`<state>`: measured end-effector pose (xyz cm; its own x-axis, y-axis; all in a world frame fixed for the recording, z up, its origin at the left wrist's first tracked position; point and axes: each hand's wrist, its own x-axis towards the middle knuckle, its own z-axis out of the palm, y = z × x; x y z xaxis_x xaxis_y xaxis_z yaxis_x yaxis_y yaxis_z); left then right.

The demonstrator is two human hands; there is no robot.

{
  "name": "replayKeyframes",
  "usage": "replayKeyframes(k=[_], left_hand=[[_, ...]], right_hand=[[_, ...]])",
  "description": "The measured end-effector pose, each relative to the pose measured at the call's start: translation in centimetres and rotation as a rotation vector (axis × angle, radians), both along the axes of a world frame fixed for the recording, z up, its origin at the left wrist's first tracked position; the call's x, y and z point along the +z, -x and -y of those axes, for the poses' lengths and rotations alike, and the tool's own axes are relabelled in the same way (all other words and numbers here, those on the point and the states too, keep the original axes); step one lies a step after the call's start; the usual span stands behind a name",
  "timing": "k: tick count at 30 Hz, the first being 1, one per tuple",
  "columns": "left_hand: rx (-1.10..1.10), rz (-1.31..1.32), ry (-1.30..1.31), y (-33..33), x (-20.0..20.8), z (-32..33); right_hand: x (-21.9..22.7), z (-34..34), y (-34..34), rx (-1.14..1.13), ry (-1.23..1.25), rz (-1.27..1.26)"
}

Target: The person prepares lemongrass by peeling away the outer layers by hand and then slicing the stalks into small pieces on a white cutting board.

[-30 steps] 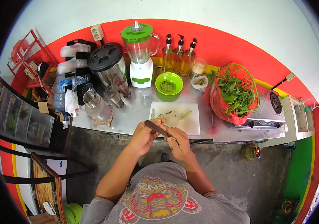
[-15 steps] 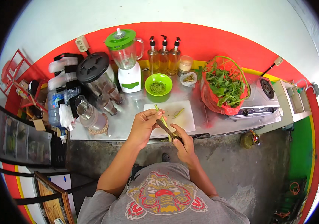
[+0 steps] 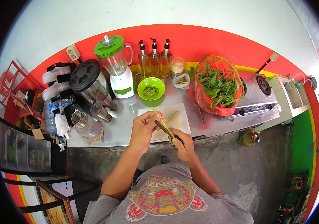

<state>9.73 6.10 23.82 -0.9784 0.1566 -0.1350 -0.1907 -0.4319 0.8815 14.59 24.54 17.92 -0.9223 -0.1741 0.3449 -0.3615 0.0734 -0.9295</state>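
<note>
We are looking down at a grey metal counter (image 3: 129, 128) carrying a white rectangular cutting board (image 3: 180, 120), a round green bowl of chopped greens (image 3: 151, 88), a green-lidded white blender (image 3: 117, 67), three pump bottles (image 3: 154, 59) and a red mesh bag of leafy greens (image 3: 217, 86).

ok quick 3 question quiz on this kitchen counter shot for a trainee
1. True or false: the left hand holds a thin green stalk over the white cutting board.
2. What does the right hand grip? A) knife B) spoon C) cup
3. Fill in: the green bowl stands just right of the green-lidded ____.

Key: 1 true; 2 A, a knife; 3 blender.
</note>
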Motion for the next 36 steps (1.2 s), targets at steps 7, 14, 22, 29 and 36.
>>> replayKeyframes(k=[7, 14, 22, 29, 36], left_hand=[[0.194, -0.035, 0.111, -1.2, 1.2, 0.7], [0.31, -0.114, 0.212, -0.7, 3.6, 2.7], [0.379, -0.1, 0.264, 0.0, 2.6, 2.2], [0.385, -0.054, 0.214, 0.4, 1.5, 1.0], [0.392, 0.004, 0.188, 0.6, 1.4, -0.1]], right_hand=[[-1.1, 2.1, 1.8, 0.069, 0.026, -0.129], [-0.5, 3.4, 2.5, 0.155, 0.048, 0.015], [-0.4, 3.7, 3.4, 0.174, 0.004, 0.01], [0.2, 3.7, 3.9, 0.159, 0.034, 0.111], [-0.1, 3.3, 4.1, 0.149, 0.038, 0.116]])
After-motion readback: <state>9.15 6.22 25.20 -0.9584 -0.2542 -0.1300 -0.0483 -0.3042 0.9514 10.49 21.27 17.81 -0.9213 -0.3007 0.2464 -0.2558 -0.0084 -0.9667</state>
